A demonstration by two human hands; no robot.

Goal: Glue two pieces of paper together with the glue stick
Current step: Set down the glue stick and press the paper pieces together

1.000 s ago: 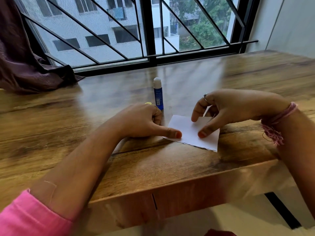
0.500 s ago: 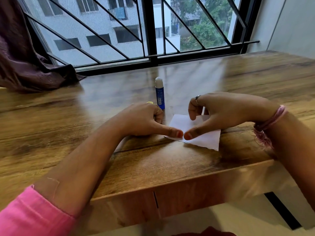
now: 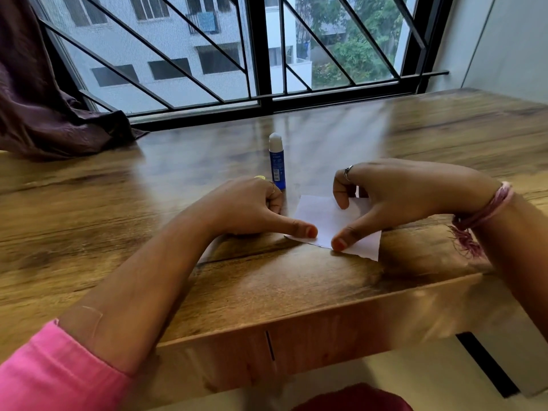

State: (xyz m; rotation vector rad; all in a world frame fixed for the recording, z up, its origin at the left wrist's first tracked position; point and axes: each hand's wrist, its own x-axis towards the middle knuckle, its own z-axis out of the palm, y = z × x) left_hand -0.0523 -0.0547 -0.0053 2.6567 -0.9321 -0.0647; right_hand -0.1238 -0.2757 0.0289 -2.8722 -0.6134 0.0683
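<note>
White paper (image 3: 327, 221) lies flat on the wooden table (image 3: 296, 286), its near edge torn and ragged. My left hand (image 3: 249, 207) is curled into a fist, and its outstretched thumb presses the paper's left corner. A small yellow thing (image 3: 261, 177) peeks out above its knuckles. My right hand (image 3: 394, 194) arches over the paper, thumb tip pressed on the near edge and curled fingers on the far edge. A blue glue stick (image 3: 277, 164) with a whitish top stands upright just behind my left hand.
A dark curtain (image 3: 44, 114) bunches on the table's far left corner. A barred window (image 3: 261, 54) runs along the far side. The table's front edge (image 3: 296, 330) is close below the paper.
My right thumb slid left along the paper until it met my left thumb, then moved back a little to the right, onto the near edge. My left hand stayed put.
</note>
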